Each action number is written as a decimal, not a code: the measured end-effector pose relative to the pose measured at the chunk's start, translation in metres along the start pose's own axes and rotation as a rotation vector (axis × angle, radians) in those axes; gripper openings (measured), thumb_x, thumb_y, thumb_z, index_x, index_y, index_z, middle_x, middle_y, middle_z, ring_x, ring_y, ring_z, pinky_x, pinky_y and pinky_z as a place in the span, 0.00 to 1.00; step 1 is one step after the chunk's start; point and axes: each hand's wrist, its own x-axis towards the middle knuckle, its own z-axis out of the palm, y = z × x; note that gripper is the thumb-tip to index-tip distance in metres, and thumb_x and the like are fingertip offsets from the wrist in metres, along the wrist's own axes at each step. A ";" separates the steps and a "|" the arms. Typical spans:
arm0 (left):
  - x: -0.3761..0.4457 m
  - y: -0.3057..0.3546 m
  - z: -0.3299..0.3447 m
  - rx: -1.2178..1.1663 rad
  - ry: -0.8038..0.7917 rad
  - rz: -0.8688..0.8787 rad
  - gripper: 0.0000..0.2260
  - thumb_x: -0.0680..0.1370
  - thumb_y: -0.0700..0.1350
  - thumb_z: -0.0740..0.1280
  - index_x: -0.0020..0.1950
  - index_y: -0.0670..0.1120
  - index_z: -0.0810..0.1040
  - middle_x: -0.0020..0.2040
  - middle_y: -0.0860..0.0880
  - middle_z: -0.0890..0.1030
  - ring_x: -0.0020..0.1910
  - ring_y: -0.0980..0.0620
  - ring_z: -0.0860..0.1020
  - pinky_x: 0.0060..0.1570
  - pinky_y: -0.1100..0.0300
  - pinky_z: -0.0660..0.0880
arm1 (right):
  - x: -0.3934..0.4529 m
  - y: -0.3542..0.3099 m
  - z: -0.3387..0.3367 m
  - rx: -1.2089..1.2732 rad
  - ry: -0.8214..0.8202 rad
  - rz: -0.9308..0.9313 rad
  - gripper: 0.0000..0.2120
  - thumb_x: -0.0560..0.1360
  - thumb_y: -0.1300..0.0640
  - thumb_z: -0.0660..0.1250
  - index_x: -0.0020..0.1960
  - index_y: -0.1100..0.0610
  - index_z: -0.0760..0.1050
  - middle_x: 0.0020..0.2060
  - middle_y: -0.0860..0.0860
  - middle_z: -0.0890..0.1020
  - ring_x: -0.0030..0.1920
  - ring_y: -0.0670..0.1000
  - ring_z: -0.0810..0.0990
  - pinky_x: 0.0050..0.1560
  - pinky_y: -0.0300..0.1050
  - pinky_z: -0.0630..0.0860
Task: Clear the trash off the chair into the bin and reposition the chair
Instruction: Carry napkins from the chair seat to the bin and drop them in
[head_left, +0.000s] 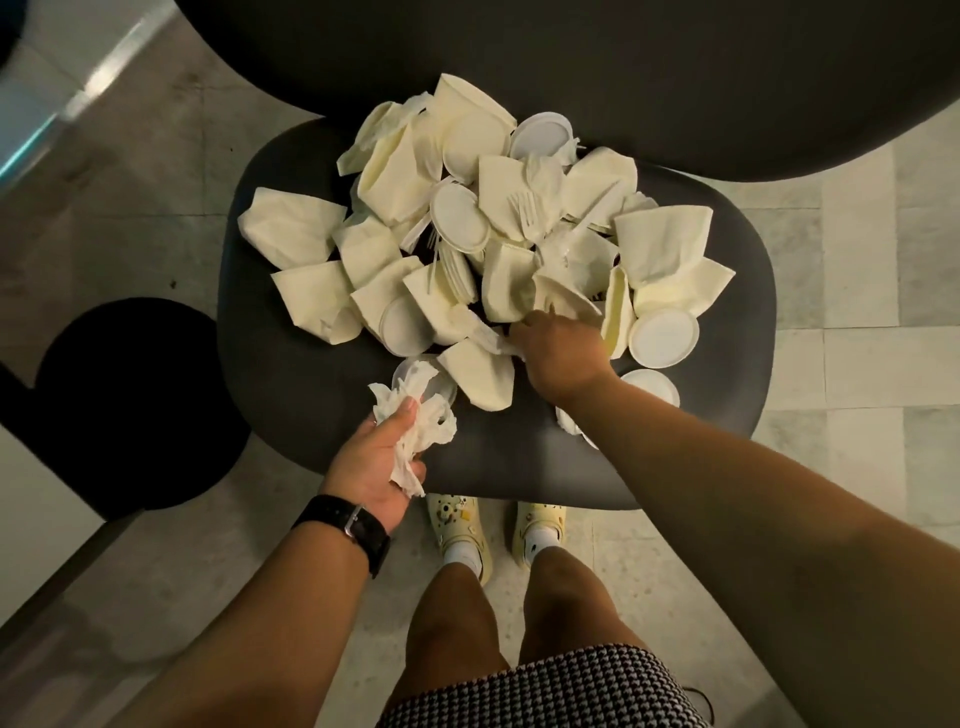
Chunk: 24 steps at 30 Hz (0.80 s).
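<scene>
A dark grey chair seat (291, 384) directly below me carries a heap of trash (483, 234): cream paper napkins, white paper plates and plastic forks. My left hand (374, 462), with a black watch on the wrist, is closed around a crumpled white tissue (421, 415) over the seat's near edge, next to a clear plastic cup (441, 387). My right hand (563, 348) reaches into the front of the heap, its fingers pinching a white tissue between the napkins. A small white plate (662, 338) lies just right of that hand.
A big dark round table (623, 67) overhangs the far side of the chair. A black round bin or stool (135, 405) stands on the tiled floor to the left. My feet in yellow clogs (462, 525) stand against the chair's front edge.
</scene>
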 end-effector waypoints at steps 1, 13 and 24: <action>-0.001 0.000 -0.001 0.000 0.004 0.000 0.15 0.79 0.45 0.64 0.66 0.47 0.74 0.50 0.50 0.81 0.30 0.62 0.78 0.20 0.69 0.64 | 0.003 0.003 -0.003 0.028 0.012 0.011 0.14 0.80 0.54 0.57 0.62 0.54 0.74 0.56 0.55 0.78 0.54 0.60 0.79 0.47 0.50 0.74; -0.084 0.030 -0.001 -0.074 -0.011 0.088 0.09 0.80 0.47 0.63 0.58 0.48 0.76 0.51 0.49 0.79 0.29 0.63 0.78 0.21 0.69 0.66 | -0.056 0.018 -0.118 1.137 0.210 0.431 0.17 0.78 0.43 0.64 0.59 0.54 0.76 0.51 0.50 0.82 0.54 0.54 0.80 0.53 0.45 0.73; -0.195 0.018 -0.021 -0.261 0.080 0.295 0.16 0.79 0.48 0.64 0.66 0.45 0.74 0.49 0.48 0.80 0.29 0.59 0.76 0.21 0.70 0.67 | -0.108 -0.002 -0.200 1.183 0.026 0.185 0.10 0.75 0.47 0.70 0.50 0.52 0.77 0.46 0.50 0.83 0.48 0.53 0.82 0.55 0.51 0.79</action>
